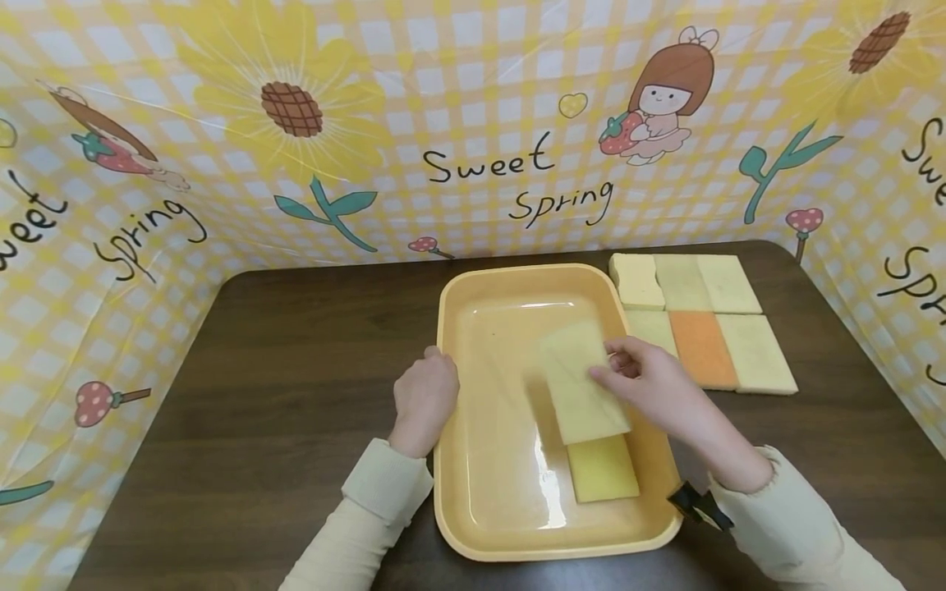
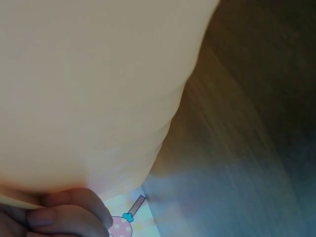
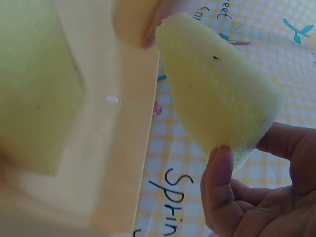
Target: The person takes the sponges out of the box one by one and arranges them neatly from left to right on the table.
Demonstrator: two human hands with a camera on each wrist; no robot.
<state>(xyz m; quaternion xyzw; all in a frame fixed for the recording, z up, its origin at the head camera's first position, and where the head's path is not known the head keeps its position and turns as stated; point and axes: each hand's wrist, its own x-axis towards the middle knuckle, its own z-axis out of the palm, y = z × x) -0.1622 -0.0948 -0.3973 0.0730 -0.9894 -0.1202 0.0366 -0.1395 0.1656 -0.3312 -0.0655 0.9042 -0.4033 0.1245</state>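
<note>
A pale yellow rectangular sponge (image 1: 584, 386) is pinched at its right edge between the thumb and fingers of my right hand (image 1: 650, 379). It hangs over the right half of a yellow plastic tub (image 1: 502, 410). In the right wrist view the held sponge (image 3: 217, 89) looks thick, with a small dark speck. Below it, a darker yellow sponge (image 1: 604, 474) lies flat on the tub's floor, partly hidden by the held one. My left hand (image 1: 427, 398) grips the tub's left rim; its curled fingers (image 2: 74, 215) show at that edge in the left wrist view.
Right of the tub, on the dark wooden table (image 1: 318, 361), two rows of sponge pieces lie side by side, mostly pale yellow, with an orange piece (image 1: 702, 349) in the front row. Yellow checked cloth (image 1: 473, 107) stands around the table. A black clip (image 1: 698, 505) sits by the right cuff.
</note>
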